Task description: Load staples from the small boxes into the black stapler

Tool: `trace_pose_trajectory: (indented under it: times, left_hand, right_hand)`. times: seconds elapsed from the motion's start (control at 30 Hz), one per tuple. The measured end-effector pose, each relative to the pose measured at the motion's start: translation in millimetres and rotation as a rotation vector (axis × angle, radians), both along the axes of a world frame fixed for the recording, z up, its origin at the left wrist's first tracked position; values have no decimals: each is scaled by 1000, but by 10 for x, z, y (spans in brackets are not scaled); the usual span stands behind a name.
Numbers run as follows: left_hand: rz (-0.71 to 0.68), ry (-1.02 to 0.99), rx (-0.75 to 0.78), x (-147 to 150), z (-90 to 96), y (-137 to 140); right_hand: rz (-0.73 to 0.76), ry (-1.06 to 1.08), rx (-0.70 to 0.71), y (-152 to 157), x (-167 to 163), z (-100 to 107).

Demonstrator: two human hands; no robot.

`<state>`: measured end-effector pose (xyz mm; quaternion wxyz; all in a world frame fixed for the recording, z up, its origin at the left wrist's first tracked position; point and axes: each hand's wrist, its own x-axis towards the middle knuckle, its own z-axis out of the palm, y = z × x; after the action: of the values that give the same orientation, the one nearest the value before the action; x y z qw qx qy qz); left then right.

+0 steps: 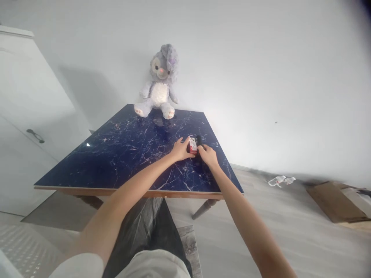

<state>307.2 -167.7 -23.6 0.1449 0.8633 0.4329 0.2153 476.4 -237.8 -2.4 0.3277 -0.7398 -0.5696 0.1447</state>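
Observation:
On the right half of the blue marble-patterned table stands a small red and white box. My left hand is curled around the left side of this box, thumb and fingers against it. Just to the right is a black object, its kind too small to make out. My right hand has its fingers closed on that black object, close beside the box. Parts of both items are hidden by my fingers.
A grey plush rabbit sits at the table's back edge against the wall. A white cabinet stands at the left. On the floor to the right lie clear plastic bottles and flattened cardboard.

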Motion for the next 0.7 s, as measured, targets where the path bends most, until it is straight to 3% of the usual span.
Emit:
trace_pose_trajectory:
  times: [0.13, 0.27, 0.47, 0.7]
  left_hand:
    - [-40, 54, -7, 600, 21, 203]
    - [-68, 82, -39, 924, 27, 295]
    - [-34, 67, -48, 1004, 6, 346]
    - [-54, 23, -13, 985, -66, 380]
  right_hand:
    - [-175, -42, 111, 173, 432, -103]
    - [-255, -28, 151, 186, 603, -218]
    - [-257, -159, 180, 180, 618, -271]
    - [-115, -19, 141, 165, 783, -266]
